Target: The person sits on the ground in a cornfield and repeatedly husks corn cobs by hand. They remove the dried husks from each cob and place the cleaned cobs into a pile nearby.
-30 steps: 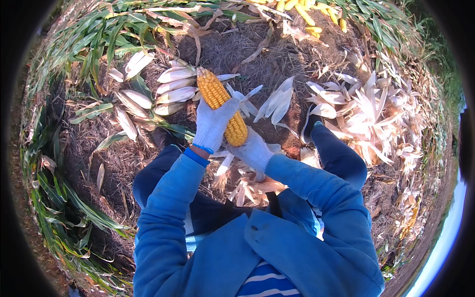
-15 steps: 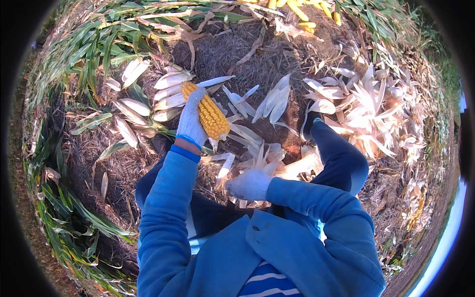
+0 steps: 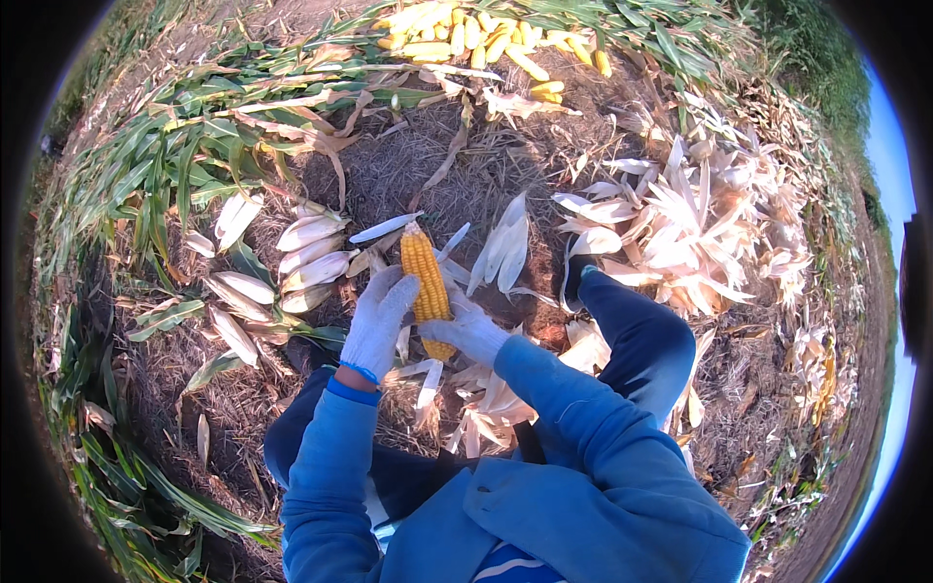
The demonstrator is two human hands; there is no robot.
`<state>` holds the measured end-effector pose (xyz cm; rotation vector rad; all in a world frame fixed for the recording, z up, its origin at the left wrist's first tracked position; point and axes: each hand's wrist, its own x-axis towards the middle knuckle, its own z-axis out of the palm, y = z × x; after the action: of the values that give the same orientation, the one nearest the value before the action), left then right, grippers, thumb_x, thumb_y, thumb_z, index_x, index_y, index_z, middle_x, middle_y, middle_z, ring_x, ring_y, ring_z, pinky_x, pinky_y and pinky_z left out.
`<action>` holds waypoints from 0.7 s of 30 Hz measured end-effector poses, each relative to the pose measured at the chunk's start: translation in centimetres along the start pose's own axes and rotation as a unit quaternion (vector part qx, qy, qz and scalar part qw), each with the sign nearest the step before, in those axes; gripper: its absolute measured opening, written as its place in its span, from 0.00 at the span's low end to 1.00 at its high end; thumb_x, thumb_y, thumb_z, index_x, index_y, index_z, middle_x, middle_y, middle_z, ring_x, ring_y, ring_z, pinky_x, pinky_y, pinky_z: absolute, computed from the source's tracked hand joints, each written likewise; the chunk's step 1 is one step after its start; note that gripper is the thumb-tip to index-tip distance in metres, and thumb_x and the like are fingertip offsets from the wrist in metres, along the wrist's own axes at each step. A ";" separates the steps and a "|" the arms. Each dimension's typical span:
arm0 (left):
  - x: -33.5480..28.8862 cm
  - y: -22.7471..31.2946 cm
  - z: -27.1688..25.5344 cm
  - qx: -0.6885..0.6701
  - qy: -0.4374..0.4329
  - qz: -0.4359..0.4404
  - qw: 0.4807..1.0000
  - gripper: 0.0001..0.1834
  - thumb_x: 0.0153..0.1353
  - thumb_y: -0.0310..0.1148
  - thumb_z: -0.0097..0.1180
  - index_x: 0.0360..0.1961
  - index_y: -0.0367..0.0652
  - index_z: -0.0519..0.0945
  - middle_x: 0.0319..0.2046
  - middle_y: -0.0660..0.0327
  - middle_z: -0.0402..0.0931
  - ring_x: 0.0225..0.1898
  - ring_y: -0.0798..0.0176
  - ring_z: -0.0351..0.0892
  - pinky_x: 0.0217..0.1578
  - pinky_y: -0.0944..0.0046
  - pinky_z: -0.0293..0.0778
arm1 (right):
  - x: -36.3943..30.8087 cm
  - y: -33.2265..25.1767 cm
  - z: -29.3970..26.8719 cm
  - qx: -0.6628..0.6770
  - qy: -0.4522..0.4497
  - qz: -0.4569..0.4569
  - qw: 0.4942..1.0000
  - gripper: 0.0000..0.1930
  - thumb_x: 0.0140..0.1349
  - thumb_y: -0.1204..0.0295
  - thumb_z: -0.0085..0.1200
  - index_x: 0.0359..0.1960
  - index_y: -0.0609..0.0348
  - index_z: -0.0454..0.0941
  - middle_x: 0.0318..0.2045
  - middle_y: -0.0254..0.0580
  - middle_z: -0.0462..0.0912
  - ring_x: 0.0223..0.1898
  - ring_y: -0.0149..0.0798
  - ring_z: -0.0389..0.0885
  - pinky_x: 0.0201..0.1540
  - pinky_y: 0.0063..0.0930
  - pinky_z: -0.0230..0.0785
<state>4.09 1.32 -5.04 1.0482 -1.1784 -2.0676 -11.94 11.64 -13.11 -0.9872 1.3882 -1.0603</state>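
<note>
Nearest the camera are the person's blue sleeves (image 3: 544,428) and jacket, with dark blue trousers (image 3: 637,335) on the bent knees either side. Both forearms rise from the lower edge and meet at a yellow corn cob (image 3: 428,287), held almost upright in front of the lap with its pointed tip away from the body. The left hand (image 3: 379,321), in a pale glove, lies along the cob's left flank, its fingers (image 3: 397,284) pressed together and curved against the kernels. The right hand (image 3: 466,330), gloved alike, wraps the cob's lower end from the right, its fingers closed around the base; a few peeled husk leaves (image 3: 428,384) hang below the grip, touching both gloves. Just beyond the hands, on ground covered with dry straw (image 3: 408,175), lie loose husk strips (image 3: 501,248) to the right of the cob's tip. To the left of the cob, a cluster of unhusked ears (image 3: 306,257) in pale wrappers rests beside green stalks and leaves (image 3: 185,165). To the right, past the right knee, spreads a large heap of stripped husks (image 3: 695,228). Farthest away, near the upper edge, sits a pile of bare yellow cobs (image 3: 466,34), well apart from the hands.
</note>
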 end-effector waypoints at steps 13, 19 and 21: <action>-0.9 3.4 -3.6 -0.139 0.154 0.097 0.973 0.15 0.72 0.33 0.55 0.56 0.39 0.76 0.43 0.59 0.82 0.39 0.63 0.84 0.41 0.60 0.83 | 3.1 9.9 -3.3 0.252 0.059 0.473 0.842 0.22 0.59 0.57 0.71 0.49 0.51 0.76 0.35 0.37 0.81 0.31 0.40 0.82 0.35 0.45 0.82; -1.8 2.6 -3.2 -0.117 0.121 0.069 0.983 0.11 0.72 0.31 0.55 0.51 0.37 0.78 0.40 0.61 0.80 0.39 0.67 0.82 0.43 0.63 0.81 | 22.9 -11.4 -17.6 0.308 0.166 -0.030 0.936 0.24 0.69 0.55 0.61 0.56 0.61 0.74 0.43 0.47 0.82 0.44 0.44 0.85 0.45 0.41 0.86; -2.5 1.3 -1.9 -0.067 0.056 -0.042 0.995 0.14 0.72 0.33 0.56 0.54 0.37 0.77 0.41 0.60 0.81 0.41 0.65 0.83 0.46 0.63 0.81 | 26.6 -16.2 -18.2 0.235 0.216 -0.127 0.939 0.21 0.69 0.57 0.61 0.52 0.62 0.77 0.43 0.45 0.83 0.44 0.41 0.86 0.50 0.35 0.84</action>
<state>7.18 1.68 -3.58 1.1503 -0.9409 -2.0915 -32.03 -16.83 -3.89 -0.6039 1.2711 -1.7884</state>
